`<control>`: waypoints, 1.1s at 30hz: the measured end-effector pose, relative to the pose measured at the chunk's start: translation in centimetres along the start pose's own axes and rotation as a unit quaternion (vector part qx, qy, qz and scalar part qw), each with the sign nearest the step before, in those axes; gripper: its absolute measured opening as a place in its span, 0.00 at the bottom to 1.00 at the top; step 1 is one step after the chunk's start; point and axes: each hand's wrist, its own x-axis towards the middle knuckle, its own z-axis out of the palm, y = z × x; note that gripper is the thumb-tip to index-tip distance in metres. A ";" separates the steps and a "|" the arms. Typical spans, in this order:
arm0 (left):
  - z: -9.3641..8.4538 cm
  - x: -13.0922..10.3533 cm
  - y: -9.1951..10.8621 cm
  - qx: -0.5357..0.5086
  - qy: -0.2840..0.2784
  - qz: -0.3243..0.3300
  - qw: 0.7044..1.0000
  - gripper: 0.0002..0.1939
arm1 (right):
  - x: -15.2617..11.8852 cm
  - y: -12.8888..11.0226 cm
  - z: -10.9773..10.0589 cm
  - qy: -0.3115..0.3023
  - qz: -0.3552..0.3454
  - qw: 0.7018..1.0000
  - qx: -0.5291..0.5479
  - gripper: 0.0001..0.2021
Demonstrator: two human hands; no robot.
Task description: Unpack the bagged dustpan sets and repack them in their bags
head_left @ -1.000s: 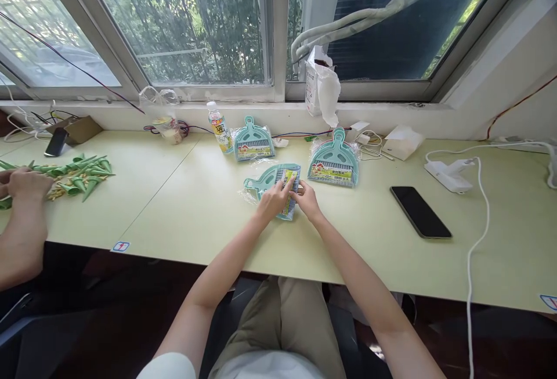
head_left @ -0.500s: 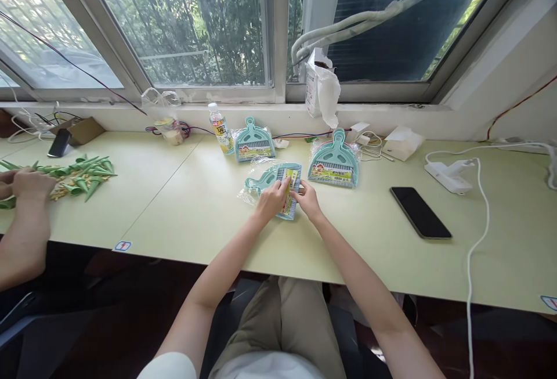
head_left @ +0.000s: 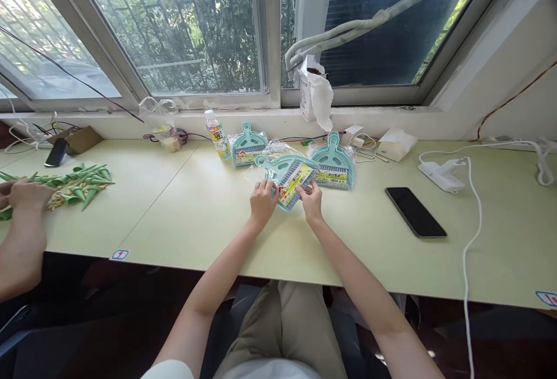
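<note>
Between my hands is a teal dustpan and brush set [head_left: 297,183] in clear wrapping, tilted, with a yellow-green label across the bristles. My left hand [head_left: 263,202] grips its lower left edge with closed fingers. At the lower right edge, my right hand [head_left: 311,199] pinches it, thumb on the front. A second wrapped dustpan set [head_left: 247,150] lies behind it to the left. Another wrapped dustpan set [head_left: 334,164] lies behind to the right, partly covered by the held one.
A drink bottle [head_left: 217,136] and a plastic bag [head_left: 164,129] stand along the wall. On the right lie a black phone [head_left: 415,212] and a white power strip [head_left: 441,176] with a trailing cable. At left, another person's hands [head_left: 28,194] touch green cone-shaped pieces [head_left: 87,184].
The held dustpan set has turned and risen, its handle still pointing left, its label now slanting. My left hand has shifted from the label to the lower left edge.
</note>
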 end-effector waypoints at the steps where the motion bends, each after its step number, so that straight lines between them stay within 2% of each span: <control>1: 0.2 -0.1 0.0 -0.012 -0.005 0.017 1.000 0.08 | 0.0 0.1 0.0 0.006 -0.002 1.000 0.003 0.26; 5: 0.6 -0.9 0.8 -0.100 -0.028 0.060 0.993 0.09 | -0.2 0.0 0.0 0.034 -0.001 0.999 0.018 0.26; 6: 0.6 -1.0 1.0 -0.122 -0.013 0.053 0.991 0.08 | -0.2 -0.1 0.0 0.037 0.002 0.999 0.025 0.26; 8: 0.3 -1.0 1.4 -0.181 0.073 -0.001 0.981 0.13 | -0.3 -0.3 0.0 0.036 0.007 0.998 0.041 0.25; 10: 0.0 -0.6 1.5 -0.273 0.178 -0.097 0.940 0.26 | -0.3 -0.5 0.0 0.029 0.010 0.998 0.059 0.24; 11: -0.2 -0.3 1.4 -0.335 0.203 -0.148 0.908 0.31 | -0.4 -0.6 0.0 0.024 0.011 0.997 0.067 0.24; 12: -0.3 0.0 1.3 -0.405 0.199 -0.193 0.871 0.34 | -0.4 -0.6 0.1 0.019 0.011 0.997 0.074 0.24; 13: -0.3 0.4 1.1 -0.477 0.163 -0.228 0.833 0.35 | -0.5 -0.6 0.1 0.014 0.012 0.997 0.079 0.24; 15: -0.1 1.0 0.8 -0.597 0.044 -0.270 0.754 0.33 | -0.7 -0.5 0.4 0.001 0.017 0.996 0.084 0.25; 17: 0.3 1.2 0.7 -0.661 -0.048 -0.296 0.688 0.30 | -0.8 -0.3 0.6 -0.015 0.022 0.996 0.087 0.26; 19: 0.7 1.1 0.8 -0.682 -0.089 -0.327 0.647 0.25 | -0.8 -0.1 0.7 -0.025 0.024 0.995 0.091 0.26; 21: 1.0 0.6 1.1 -0.691 -0.120 -0.353 0.619 0.23 | -0.8 0.0 0.7 -0.023 0.022 0.995 0.097 0.26; 24: 1.1 -0.3 2.0 -0.717 -0.200 -0.331 0.579 0.23 | -0.6 0.0 0.5 -0.009 0.014 0.994 0.112 0.25; 26: 1.2 -0.7 2.6 -0.732 -0.231 -0.300 0.567 0.24 | -0.4 0.0 0.4 0.009 0.013 0.992 0.124 0.26; 27: 1.3 -0.7 2.9 -0.734 -0.228 -0.292 0.569 0.24 | -0.4 0.0 0.4 0.018 0.013 0.992 0.127 0.26; 31: 1.4 -0.3 3.1 -0.707 -0.151 -0.296 0.624 0.25 | -0.3 0.0 0.3 0.028 0.018 0.992 0.121 0.28; 33: 1.3 -0.1 2.8 -0.684 -0.139 -0.303 0.649 0.26 | -0.3 0.2 0.3 0.021 0.021 0.994 0.109 0.27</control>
